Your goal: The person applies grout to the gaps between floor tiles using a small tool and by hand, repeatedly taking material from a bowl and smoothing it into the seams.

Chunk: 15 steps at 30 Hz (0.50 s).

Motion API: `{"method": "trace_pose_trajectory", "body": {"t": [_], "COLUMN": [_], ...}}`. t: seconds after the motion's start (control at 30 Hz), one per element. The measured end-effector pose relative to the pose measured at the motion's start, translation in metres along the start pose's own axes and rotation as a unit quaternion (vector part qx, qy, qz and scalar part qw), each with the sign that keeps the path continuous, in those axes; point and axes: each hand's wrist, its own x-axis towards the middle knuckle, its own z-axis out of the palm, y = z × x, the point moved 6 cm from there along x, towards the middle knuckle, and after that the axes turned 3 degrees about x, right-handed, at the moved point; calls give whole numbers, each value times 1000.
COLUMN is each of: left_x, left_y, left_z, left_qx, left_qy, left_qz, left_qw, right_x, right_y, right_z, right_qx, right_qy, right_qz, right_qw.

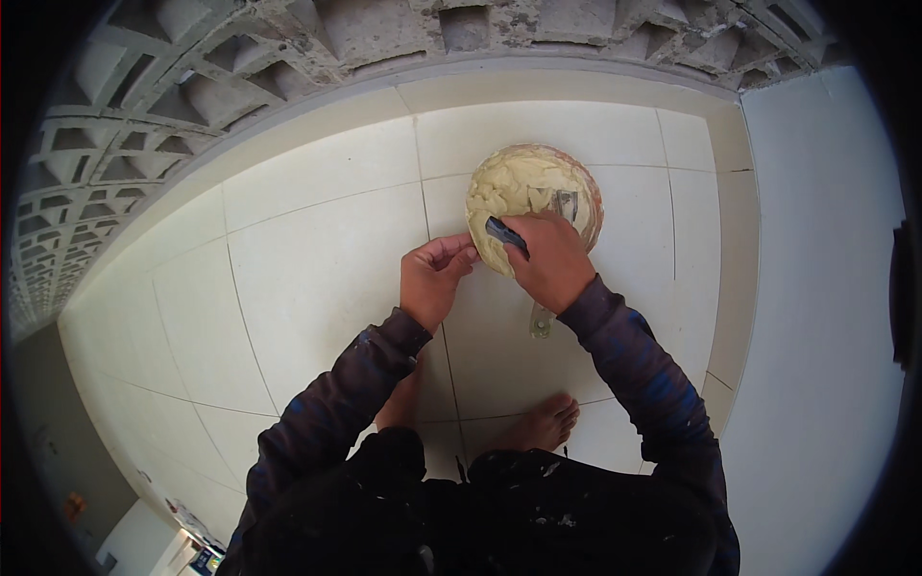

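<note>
A round tub [597,213] of thick cream-coloured paste [514,182] stands on the tiles in front of me. Fingers and thumb of my left hand [437,274] close on its near left rim. My right hand [550,257] is wrapped round a dark handle [505,233] over the near side of the tub; whatever is at its other end is hidden. Beyond my right knuckles a flat metal piece [567,204] shows at the paste. Below that hand, a pale, smeared strip with a hole in its end [541,322] sticks out toward me. Whether these two are one tool, I cannot tell.
Pale floor tiles [327,259] surround the tub. A wall of grey openwork blocks [384,34] curves along the far and left sides above a low ledge. On the right rises a plain light wall [816,288]. My bare foot [547,422] is close behind the tub.
</note>
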Motion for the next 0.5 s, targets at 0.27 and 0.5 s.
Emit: {"method": "trace_pose_trajectory", "body": {"t": [0.27,0.5], "left_x": [0,-12], "left_y": [3,-3], "left_z": [1,-33], "left_qx": [-39,33], "left_qy": [-46,7], "left_qz": [-22,10], "left_qw": [998,999], "right_x": [7,-36], "right_y": [23,45], "right_z": [3,-30], "right_qx": [88,469], "right_qy": [-125,-31], "right_qz": [84,171], "right_qw": [985,866]}}
